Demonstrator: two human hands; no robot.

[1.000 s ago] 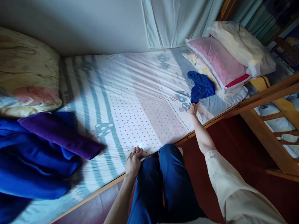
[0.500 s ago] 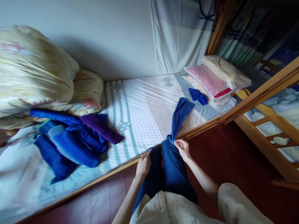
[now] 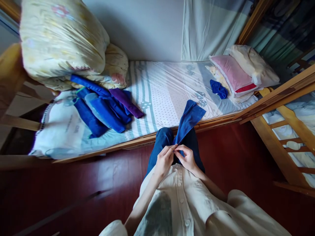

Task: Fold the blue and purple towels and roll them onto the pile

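Red-brown floor (image 3: 110, 177) and a pale wall (image 3: 152, 32) are seen around a wooden bed, covered with a striped and dotted sheet (image 3: 162, 78). Over the lap, the left hand (image 3: 164, 160) and right hand (image 3: 187, 158) are brought together, fingertips meeting, and the narrow end of a blue cloth (image 3: 189, 114) is pinched between them. Its wider end is stretched over the blue trousers (image 3: 161, 139) toward the bed's near edge; whether the bed is touched cannot be told. Near the bed's left end, blue rolls (image 3: 108, 113) are laid side by side, with a purple roll (image 3: 126, 103) placed at their right. Behind them a yellow quilt (image 3: 64, 36) is piled. Toward the right end, a crumpled blue cloth (image 3: 218, 89) is left just beside a pink pillow (image 3: 232, 72), which is overlapped by a cream bundle (image 3: 256, 64).
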